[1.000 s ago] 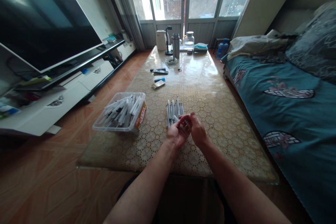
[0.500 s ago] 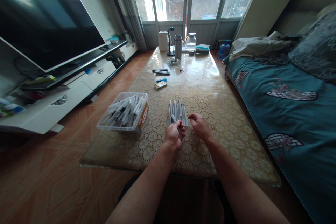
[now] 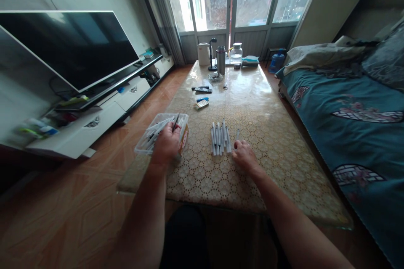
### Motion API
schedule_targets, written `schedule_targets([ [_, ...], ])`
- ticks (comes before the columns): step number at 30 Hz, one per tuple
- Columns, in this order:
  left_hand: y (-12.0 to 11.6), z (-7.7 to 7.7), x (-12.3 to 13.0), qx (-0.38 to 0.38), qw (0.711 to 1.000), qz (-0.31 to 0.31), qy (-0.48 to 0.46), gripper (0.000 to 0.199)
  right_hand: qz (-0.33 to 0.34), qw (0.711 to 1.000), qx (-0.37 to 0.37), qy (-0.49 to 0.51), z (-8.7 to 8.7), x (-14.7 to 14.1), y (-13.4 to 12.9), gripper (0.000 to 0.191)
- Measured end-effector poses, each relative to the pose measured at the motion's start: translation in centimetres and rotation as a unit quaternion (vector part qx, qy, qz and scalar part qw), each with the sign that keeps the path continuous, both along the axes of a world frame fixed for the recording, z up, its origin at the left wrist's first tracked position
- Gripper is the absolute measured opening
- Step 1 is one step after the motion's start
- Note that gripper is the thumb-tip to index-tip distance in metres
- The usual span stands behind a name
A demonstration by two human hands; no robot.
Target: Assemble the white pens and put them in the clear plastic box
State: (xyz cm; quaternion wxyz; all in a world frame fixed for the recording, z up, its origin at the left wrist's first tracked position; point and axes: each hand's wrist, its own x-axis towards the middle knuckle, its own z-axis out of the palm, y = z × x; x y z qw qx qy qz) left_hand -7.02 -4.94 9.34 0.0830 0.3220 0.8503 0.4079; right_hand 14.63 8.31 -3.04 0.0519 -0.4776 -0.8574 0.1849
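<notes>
My left hand (image 3: 166, 143) is at the right side of a clear plastic box (image 3: 139, 150), closed around a thin dark pen (image 3: 176, 122) that points up past the fingers. Whitish pens (image 3: 160, 124) with some dark parts fill the box in a loose heap. On the table, several pens (image 3: 220, 138) lie side by side in a bundle pointing away from me. Just to the right of them, my right hand (image 3: 244, 154) pinches a single pale pen (image 3: 237, 133), its far end showing beyond the fingers.
The table (image 3: 202, 180) has a patterned cover. Farther back lie a small box (image 3: 202, 104), a remote control (image 3: 203, 90) and a glass ashtray (image 3: 216, 77). A steel flask (image 3: 221, 61), a kettle (image 3: 203, 54) and a glass jug (image 3: 236, 53) stand at the far end.
My left hand has moved left from the bundle to the plastic box, now with a dark pen. My right hand stays beside the bundle, where a pale pen now shows in its fingers.
</notes>
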Motion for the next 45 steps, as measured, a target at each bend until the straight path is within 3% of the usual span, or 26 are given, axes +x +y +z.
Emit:
schedule_targets([
  [4, -0.1, 1.3, -4.7, -0.165, 0.972, 0.04, 0.16, 0.023, -0.018, 0.999, -0.018, -0.021, 0.4, 0.0, -0.2, 0.021],
  [8, 0.7, 0.6, -7.6, -0.241, 0.946, 0.058, 0.207, 0.03, -0.054, 0.997, -0.04, -0.033, 0.9, 0.1, -0.4, 0.031],
  [14, 0.8, -0.8, -7.9, -0.252, 0.933, 0.024, 0.256, 0.043, -0.072, 0.995, -0.06, -0.024, 0.6, 0.8, 0.5, 0.037],
  [18, 0.3, -1.3, -7.2, -0.26, 0.933, -0.001, 0.248, 0.043, -0.078, 0.979, -0.15, 0.115, 0.3, 1.8, 1.5, 0.022],
  [20, 0.1, -1.5, -6.7, -0.276, 0.93, -0.012, 0.244, 0.041, -0.1, 0.935, -0.255, 0.227, 0.4, 2.2, 1.6, 0.019],
  [23, -0.1, -1.5, -5.6, -0.28, 0.93, -0.011, 0.239, 0.038, -0.144, 0.824, -0.411, 0.362, 1.1, 2.6, 1.2, 0.023],
  [25, 0.0, -1.1, -4.2, -0.237, 0.94, 0.013, 0.246, 0.038, -0.145, 0.764, -0.477, 0.409, 1.6, 2.7, 0.8, 0.022],
  [27, 0.3, -0.9, -1.9, -0.146, 0.96, 0.027, 0.235, 0.038, -0.132, 0.725, -0.516, 0.437, 2.1, 2.8, 0.5, 0.019],
  [29, 1.1, -1.2, 1.3, -0.023, 0.987, -0.005, 0.157, 0.035, -0.122, 0.694, -0.54, 0.461, 2.5, 2.7, 0.2, 0.016],
  [31, 2.3, -2.3, 5.2, 0.099, 0.994, -0.05, -0.02, 0.027, -0.12, 0.664, -0.562, 0.478, 2.7, 2.6, 0.0, 0.013],
  [32, 3.0, -3.1, 7.1, 0.136, 0.98, -0.067, -0.127, 0.024, -0.12, 0.651, -0.575, 0.48, 2.7, 2.6, -0.2, 0.012],
  [34, 4.3, -5.1, 10.7, 0.192, 0.922, -0.077, -0.328, 0.018, -0.111, 0.634, -0.599, 0.477, 2.8, 2.4, -0.6, 0.011],
  [36, 5.3, -7.0, 13.2, 0.211, 0.865, -0.082, -0.448, 0.013, -0.09, 0.636, -0.607, 0.468, 2.6, 2.2, -1.2, 0.012],
  [39, 6.0, -9.1, 14.7, 0.2, 0.823, -0.112, -0.519, 0.019, -0.083, 0.663, -0.593, 0.449, 2.3, 1.7, -2.1, 0.011],
  [41, 6.0, -10.0, 14.5, 0.206, 0.825, -0.122, -0.511, 0.023, -0.097, 0.672, -0.586, 0.442, 2.1, 1.2, -2.6, 0.01],
  [45, 6.3, -10.8, 13.6, 0.217, 0.846, -0.11, -0.474, 0.028, -0.125, 0.653, -0.594, 0.453, 2.0, 0.0, -3.0, 0.013],
])
